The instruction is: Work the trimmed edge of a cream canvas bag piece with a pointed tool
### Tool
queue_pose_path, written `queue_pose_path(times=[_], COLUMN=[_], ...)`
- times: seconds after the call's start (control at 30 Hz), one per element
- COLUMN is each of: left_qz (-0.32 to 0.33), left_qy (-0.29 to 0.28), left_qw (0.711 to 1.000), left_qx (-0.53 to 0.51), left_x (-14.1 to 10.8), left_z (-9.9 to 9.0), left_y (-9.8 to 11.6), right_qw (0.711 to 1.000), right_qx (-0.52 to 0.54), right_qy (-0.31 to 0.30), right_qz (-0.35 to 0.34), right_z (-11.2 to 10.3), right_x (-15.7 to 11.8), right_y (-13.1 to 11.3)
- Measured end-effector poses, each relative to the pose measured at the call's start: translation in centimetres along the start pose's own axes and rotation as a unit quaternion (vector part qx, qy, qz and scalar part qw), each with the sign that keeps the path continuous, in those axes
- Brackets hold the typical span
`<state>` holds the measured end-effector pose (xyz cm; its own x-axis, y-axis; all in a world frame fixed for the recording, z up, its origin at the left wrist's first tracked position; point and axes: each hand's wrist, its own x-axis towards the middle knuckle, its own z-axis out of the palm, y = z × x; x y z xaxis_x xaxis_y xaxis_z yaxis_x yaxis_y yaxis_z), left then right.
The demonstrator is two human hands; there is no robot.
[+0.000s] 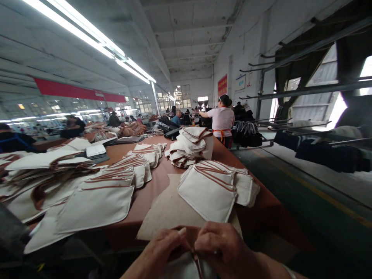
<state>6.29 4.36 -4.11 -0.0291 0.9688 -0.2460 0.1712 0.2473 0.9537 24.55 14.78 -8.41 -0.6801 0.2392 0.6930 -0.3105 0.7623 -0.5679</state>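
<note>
At the bottom of the head view, my left hand (165, 246) and my right hand (219, 244) meet with fingers pinched together. Between them is a white fabric piece with brown edging (186, 267), its lower part cut off by the frame. Both hands grip it along the brown strip; what the fingertips do there is partly hidden. Just beyond lies a beige sheet (162, 209) at the table's edge. On it rests a fanned stack of white pieces with brown edging (206, 190), nearest my right hand and apart from it.
The brown-topped table (151, 193) carries a taller white pile (188, 145), overlapping rows of white pieces (99, 197) and a large heap (26, 178) at left. A person in a pale top (222, 118) stands along the right edge. Metal racks (290, 95) line the right side.
</note>
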Motion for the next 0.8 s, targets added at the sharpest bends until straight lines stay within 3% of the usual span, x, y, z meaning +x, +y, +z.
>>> queue_pose_path(times=[0.1, 0.17, 0.23, 0.3, 0.37, 0.43, 0.5, 0.57, 0.63, 0.7, 0.8], left_qz=[-0.041, -0.055, -0.045, -0.014, 0.038, 0.077, 0.091, 0.097, 0.111, 0.132, 0.166], left_qy=[-0.06, -0.087, -0.088, -0.09, -0.094, -0.087, -0.071, -0.068, -0.075, -0.072, -0.044], left_qw=[0.996, 0.993, 0.995, 0.995, 0.991, 0.983, 0.975, 0.969, 0.963, 0.956, 0.948], left_qx=[-0.051, -0.055, -0.015, 0.033, 0.087, 0.143, 0.188, 0.215, 0.233, 0.253, 0.267], left_x=[0.1, 0.3, 0.5, 0.4, 0.2, -0.2, -0.5, -0.6, -0.5, -0.2, 0.0], left_z=[0.2, 0.2, 0.3, 0.4, 0.5, 0.6, 0.6, 0.5, 0.3, 0.2, 0.2], left_y=[0.0, -0.1, 0.0, 0.5, 1.4, 2.4, 3.0, 3.1, 3.0, 2.7, 2.5], right_qw=[0.996, 0.988, 0.974, 0.974, 0.993, 0.996, 0.959, 0.923, 0.92, 0.927, 0.937], right_qx=[-0.076, -0.132, -0.177, -0.177, -0.088, 0.069, 0.198, 0.239, 0.232, 0.225, 0.221], right_qy=[-0.039, -0.06, -0.066, -0.063, -0.04, 0.005, 0.026, -0.009, -0.07, -0.125, -0.133], right_qz=[-0.015, -0.062, -0.121, -0.122, -0.066, 0.056, 0.2, 0.302, 0.309, 0.272, 0.237], right_z=[-0.5, -0.8, -0.9, -0.7, -0.4, -0.4, -0.9, -1.8, -2.8, -3.4, -3.3], right_x=[-0.2, -0.4, -0.7, -1.1, -1.4, -1.4, -0.9, 0.1, 1.2, 2.2, 2.8], right_y=[-0.1, -0.1, 0.0, 0.2, 0.2, -0.1, -0.5, -1.1, -1.6, -2.0, -2.1])
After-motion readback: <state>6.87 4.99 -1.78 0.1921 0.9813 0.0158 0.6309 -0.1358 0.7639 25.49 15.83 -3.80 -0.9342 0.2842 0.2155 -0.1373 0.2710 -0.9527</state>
